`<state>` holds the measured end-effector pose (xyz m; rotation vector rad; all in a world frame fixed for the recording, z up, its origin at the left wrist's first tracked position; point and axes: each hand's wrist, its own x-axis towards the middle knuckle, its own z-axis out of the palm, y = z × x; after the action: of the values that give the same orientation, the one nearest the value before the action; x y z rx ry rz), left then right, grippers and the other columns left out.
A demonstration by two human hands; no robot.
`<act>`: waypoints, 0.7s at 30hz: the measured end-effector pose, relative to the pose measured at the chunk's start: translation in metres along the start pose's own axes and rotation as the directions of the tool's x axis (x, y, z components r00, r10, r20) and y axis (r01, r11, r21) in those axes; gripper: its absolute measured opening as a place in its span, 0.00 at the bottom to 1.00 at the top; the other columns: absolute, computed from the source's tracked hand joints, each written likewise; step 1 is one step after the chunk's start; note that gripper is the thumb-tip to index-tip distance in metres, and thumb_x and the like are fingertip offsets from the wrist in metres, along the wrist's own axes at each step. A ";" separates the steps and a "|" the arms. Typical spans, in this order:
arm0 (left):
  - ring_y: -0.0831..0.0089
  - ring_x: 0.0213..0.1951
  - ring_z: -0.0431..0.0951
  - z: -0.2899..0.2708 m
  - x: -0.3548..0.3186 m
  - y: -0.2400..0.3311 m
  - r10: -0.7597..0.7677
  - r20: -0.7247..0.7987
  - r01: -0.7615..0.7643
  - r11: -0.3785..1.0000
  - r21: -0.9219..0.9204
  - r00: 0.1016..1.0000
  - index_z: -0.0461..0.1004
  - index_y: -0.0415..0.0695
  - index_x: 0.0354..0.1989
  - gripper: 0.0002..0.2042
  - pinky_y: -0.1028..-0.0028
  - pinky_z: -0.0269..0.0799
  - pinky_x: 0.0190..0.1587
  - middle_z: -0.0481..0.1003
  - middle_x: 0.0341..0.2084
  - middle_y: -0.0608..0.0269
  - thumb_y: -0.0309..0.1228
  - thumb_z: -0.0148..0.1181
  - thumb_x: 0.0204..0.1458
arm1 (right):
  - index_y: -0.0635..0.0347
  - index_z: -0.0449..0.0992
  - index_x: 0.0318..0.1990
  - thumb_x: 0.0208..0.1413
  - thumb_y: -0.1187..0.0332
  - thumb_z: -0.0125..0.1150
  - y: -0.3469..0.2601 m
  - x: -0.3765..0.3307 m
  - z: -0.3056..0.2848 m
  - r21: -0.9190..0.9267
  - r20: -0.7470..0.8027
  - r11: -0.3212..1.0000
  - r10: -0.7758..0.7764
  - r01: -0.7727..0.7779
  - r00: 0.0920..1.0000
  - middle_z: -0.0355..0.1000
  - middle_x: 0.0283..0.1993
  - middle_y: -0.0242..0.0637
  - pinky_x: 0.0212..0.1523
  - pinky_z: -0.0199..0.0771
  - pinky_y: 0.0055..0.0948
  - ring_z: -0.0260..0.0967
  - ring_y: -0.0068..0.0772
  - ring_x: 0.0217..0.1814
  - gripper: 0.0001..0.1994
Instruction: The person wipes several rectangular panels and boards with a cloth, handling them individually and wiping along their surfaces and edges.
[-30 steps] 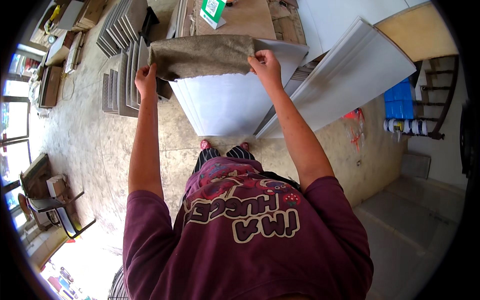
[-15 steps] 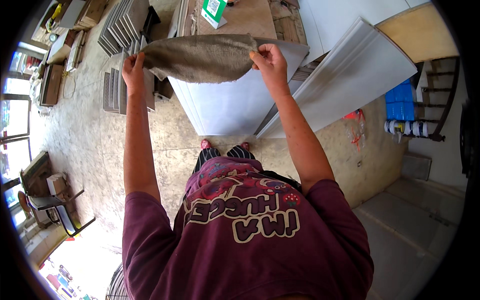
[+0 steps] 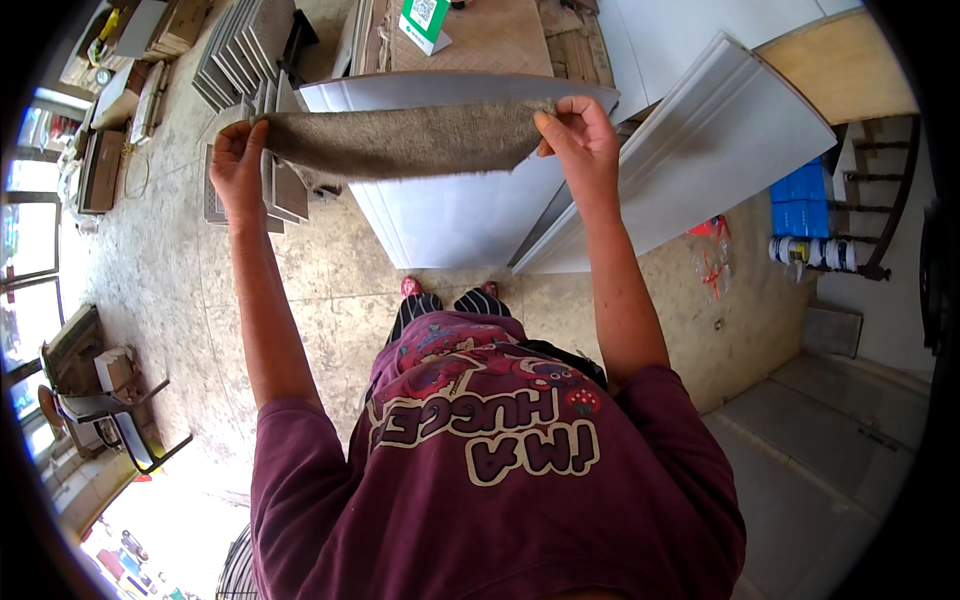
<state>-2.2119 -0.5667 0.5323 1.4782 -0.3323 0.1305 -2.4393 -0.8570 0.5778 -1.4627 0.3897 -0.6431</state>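
Note:
A grey-brown cloth [image 3: 405, 140] is stretched out in the air between my two hands. My left hand [image 3: 240, 165] pinches its left corner between thumb and fingers. At the right end, my right hand [image 3: 583, 145] grips the other corner the same way. The cloth hangs as a shallow band, its lower edge slightly ragged. Behind and below it stands a large pale panel [image 3: 450, 220] with a ridged edge at its left side, partly covered by the cloth from this angle.
A second pale panel [image 3: 690, 160] leans at the right. Tile samples stand in a rack [image 3: 245, 55] at the far left. A green and white sign [image 3: 425, 22] sits on a wooden surface behind. Blue packages [image 3: 800, 205] are at the right, a chair [image 3: 125, 420] at the left.
My hands have moved apart, the left one leftward and the right one rightward, both slightly nearer. The cloth is now pulled longer and narrower, uncovering the panel's far edge.

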 end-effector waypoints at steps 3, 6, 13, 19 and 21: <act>0.86 0.26 0.69 0.001 0.000 -0.019 0.011 0.020 -0.014 0.986 0.169 1.000 0.69 0.39 0.34 0.09 0.86 0.64 0.31 0.73 0.24 0.69 0.25 0.61 0.46 | 0.64 0.65 0.35 0.48 0.75 0.57 0.015 0.002 -0.001 -0.013 -0.016 0.997 0.077 -0.078 0.997 0.66 0.28 0.30 0.25 0.68 0.16 0.63 0.16 0.24 0.08; 0.88 0.22 0.66 0.009 0.004 -0.036 -0.017 -0.001 0.017 0.965 0.263 1.000 0.71 0.40 0.33 0.09 0.87 0.58 0.24 0.73 0.19 0.70 0.26 0.62 0.44 | 0.64 0.66 0.37 0.49 0.75 0.57 0.035 0.011 0.001 -0.029 -0.057 0.990 0.136 -0.138 0.989 0.66 0.29 0.31 0.26 0.70 0.16 0.66 0.18 0.26 0.09; 0.85 0.19 0.69 0.029 0.022 -0.064 -0.300 0.022 0.298 0.952 0.062 0.954 0.73 0.45 0.36 0.08 0.85 0.63 0.22 0.73 0.21 0.71 0.29 0.58 0.48 | 0.64 0.70 0.36 0.51 0.76 0.53 0.067 0.045 -0.001 0.027 -0.095 0.984 0.180 -0.178 0.979 0.68 0.33 0.34 0.33 0.71 0.18 0.69 0.22 0.31 0.05; 0.72 0.25 0.77 0.060 0.013 -0.071 -0.376 0.085 0.385 0.914 -0.128 0.923 0.69 0.37 0.38 0.08 0.79 0.74 0.29 0.74 0.27 0.59 0.23 0.54 0.49 | 0.64 0.71 0.38 0.51 0.78 0.51 0.081 0.054 -0.029 0.067 -0.188 0.988 0.150 -0.140 0.971 0.69 0.35 0.33 0.36 0.70 0.19 0.71 0.25 0.34 0.07; 0.71 0.25 0.77 0.074 0.004 -0.070 -0.378 0.133 0.396 0.903 -0.167 0.916 0.69 0.37 0.38 0.07 0.78 0.75 0.30 0.73 0.28 0.58 0.22 0.53 0.50 | 0.64 0.71 0.39 0.50 0.79 0.51 0.088 0.056 -0.045 0.119 -0.241 0.985 0.153 -0.127 0.958 0.69 0.35 0.33 0.36 0.70 0.18 0.71 0.25 0.35 0.08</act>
<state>-2.1985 -0.6469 0.4705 1.3343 -0.1179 -0.2887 -2.4088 -0.9283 0.4944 -1.2473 0.6417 -0.7242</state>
